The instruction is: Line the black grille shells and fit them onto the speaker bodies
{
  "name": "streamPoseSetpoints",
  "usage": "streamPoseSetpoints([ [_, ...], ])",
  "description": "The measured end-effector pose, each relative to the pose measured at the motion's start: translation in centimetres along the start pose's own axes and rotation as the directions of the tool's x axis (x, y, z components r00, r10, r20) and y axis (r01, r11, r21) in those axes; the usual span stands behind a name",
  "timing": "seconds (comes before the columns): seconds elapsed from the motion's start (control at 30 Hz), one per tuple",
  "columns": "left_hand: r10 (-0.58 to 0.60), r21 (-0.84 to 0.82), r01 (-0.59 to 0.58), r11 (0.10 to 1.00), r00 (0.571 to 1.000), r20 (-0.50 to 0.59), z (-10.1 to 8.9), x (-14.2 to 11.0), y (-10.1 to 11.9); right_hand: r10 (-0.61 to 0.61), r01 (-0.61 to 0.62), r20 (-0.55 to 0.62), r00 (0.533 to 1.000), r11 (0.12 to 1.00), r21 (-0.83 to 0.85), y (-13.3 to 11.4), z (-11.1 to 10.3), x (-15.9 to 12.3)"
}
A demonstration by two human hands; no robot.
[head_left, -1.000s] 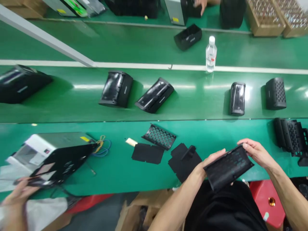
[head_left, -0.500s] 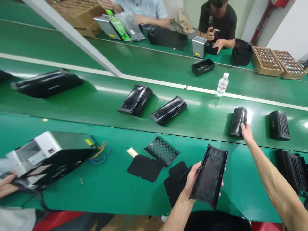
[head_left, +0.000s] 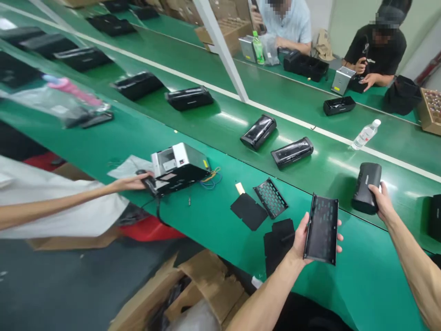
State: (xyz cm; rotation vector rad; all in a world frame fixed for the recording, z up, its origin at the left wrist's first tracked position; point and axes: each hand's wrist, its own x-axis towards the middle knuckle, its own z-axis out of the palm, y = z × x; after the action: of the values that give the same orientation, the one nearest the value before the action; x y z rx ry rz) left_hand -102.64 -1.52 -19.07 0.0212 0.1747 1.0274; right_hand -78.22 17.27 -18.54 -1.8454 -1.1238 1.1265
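Note:
My left hand (head_left: 302, 236) is closed around a black perforated cover (head_left: 321, 232), its hollow inner side turned up, above the green bench. Further right, my right hand (head_left: 382, 200) grips a black rounded housing (head_left: 367, 187) by its right side, at the near edge of the conveyor belt. Left of the held cover lie another perforated cover (head_left: 271, 197) and a flat black sheet (head_left: 248, 211). More black sheets (head_left: 278, 243) rest on the bench beside my left wrist.
Black housings (head_left: 258, 132) sit along the green belt (head_left: 220, 117). A water bottle (head_left: 365, 134) stands on it. At left, a co-worker's hand (head_left: 139, 180) holds a dark tool by a metal box (head_left: 182, 165). Two people work opposite. A cardboard box (head_left: 206, 285) is below the bench.
The view has swung left, showing more of the bench and a co-worker's arm. In my right hand the housing has turned, so a different, lettered face shows. My left hand keeps the cover.

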Motion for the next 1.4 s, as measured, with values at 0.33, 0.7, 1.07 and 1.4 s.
streamPoseSetpoints([
  [0.33,0.168,-0.074,-0.172,0.982,0.984,-0.063,2.6,5.8,-4.9,-0.205,0.3,0.294,0.934,0.895,-0.33,-6.5,-6.7,-18.2],
  [0.7,0.139,-0.026,-0.137,0.99,0.985,0.107,5.0,6.4,-8.9,-0.344,0.428,0.255,0.904,0.703,-0.569,-5.6,-6.7,-21.0],
  [1.07,0.142,-0.04,-0.139,0.989,0.987,0.072,5.1,7.0,-9.1,-0.307,0.468,0.377,0.874,0.739,-0.484,-5.8,-9.3,-19.7],
  [1.4,0.366,0.076,-0.362,0.929,0.929,-0.051,7.7,8.2,-7.7,-0.68,0.561,-0.23,0.697,0.716,-0.416,-0.1,-5.2,-23.8],
])
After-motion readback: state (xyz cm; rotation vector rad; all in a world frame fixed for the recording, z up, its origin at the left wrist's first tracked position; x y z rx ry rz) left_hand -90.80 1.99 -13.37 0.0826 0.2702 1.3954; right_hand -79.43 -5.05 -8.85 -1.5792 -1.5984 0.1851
